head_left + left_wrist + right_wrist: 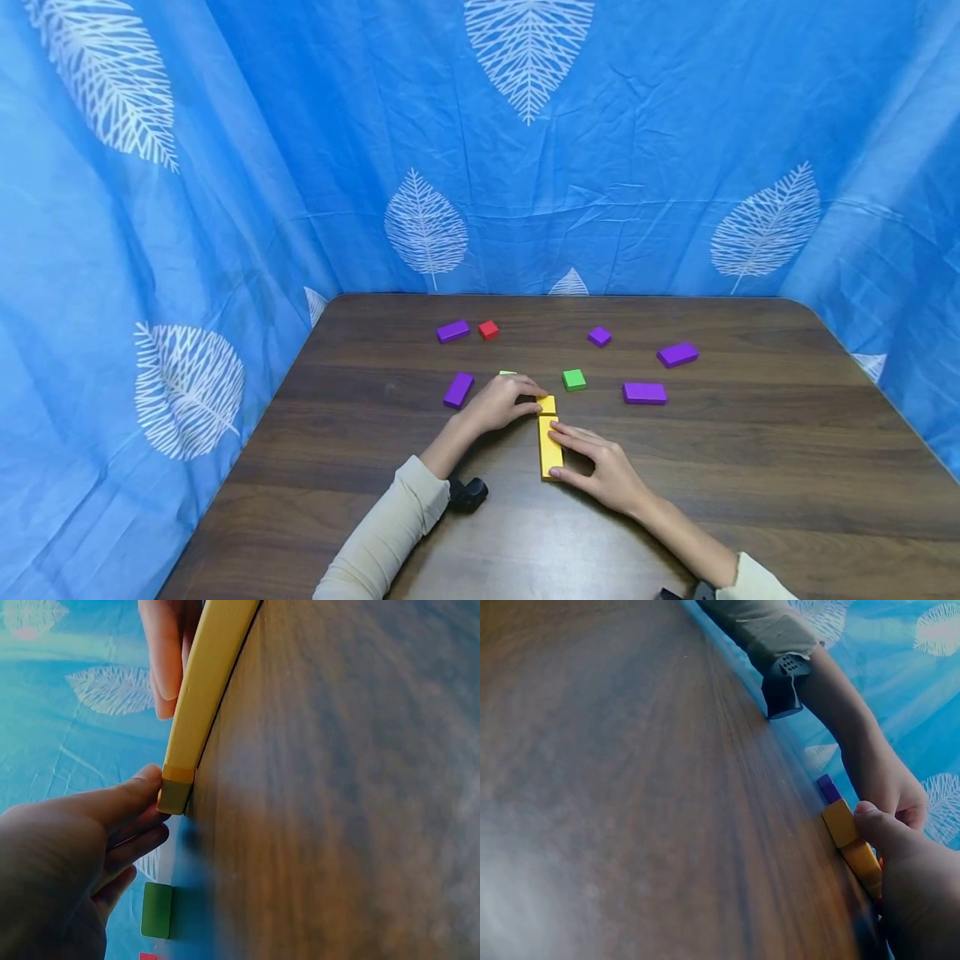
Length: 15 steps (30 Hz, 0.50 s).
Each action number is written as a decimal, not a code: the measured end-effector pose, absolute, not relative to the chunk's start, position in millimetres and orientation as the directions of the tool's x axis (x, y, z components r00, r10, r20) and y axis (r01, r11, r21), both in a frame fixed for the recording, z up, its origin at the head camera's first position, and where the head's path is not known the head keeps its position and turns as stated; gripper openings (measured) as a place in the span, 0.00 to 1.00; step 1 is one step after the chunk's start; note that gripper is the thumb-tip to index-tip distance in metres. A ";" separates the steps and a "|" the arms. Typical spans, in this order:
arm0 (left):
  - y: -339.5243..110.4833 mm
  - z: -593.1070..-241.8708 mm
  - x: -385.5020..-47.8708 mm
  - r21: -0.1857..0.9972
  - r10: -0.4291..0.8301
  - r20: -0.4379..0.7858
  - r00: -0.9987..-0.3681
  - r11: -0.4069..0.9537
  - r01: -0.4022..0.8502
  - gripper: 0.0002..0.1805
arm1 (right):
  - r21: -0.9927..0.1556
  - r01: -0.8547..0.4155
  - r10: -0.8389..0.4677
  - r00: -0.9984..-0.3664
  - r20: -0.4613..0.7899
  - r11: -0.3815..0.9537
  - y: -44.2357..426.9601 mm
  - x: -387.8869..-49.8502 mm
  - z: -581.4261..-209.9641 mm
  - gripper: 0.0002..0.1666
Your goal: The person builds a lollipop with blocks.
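Note:
Two yellow blocks lie end to end on the table, a short one beyond a long one. My left hand pinches the short block between thumb and fingers from the left. In the left wrist view, the left thumb meets its side. From the right, my right hand holds the long block, thumb at the near end and fingers farther along it. The right wrist view shows the right thumb against the long block. The right hand's other fingers are mostly hidden there.
A green block lies just beyond the yellow pair; another green piece is mostly behind my left hand. Several purple blocks, among them one at left and one at right, and a red block are spread over the wooden table.

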<state>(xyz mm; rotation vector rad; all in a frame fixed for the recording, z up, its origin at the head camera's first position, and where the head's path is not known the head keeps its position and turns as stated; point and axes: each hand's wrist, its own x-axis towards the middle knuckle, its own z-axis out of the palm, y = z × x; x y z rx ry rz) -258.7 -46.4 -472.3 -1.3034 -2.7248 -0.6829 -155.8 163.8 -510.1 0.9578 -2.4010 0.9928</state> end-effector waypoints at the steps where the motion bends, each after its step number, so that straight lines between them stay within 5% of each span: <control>1: -46.3 -472.4 -258.7 0.371 0.732 0.226 -0.643 0.545 0.752 0.15 | -0.473 -0.711 -0.449 -0.699 0.556 0.520 163.8 -155.9 -510.1 0.29; 15: -45.7 -472.5 -258.4 0.376 0.752 0.224 -0.620 0.521 0.767 0.15 | -0.472 -0.717 -0.457 -0.694 0.556 0.513 164.3 -157.1 -511.2 0.29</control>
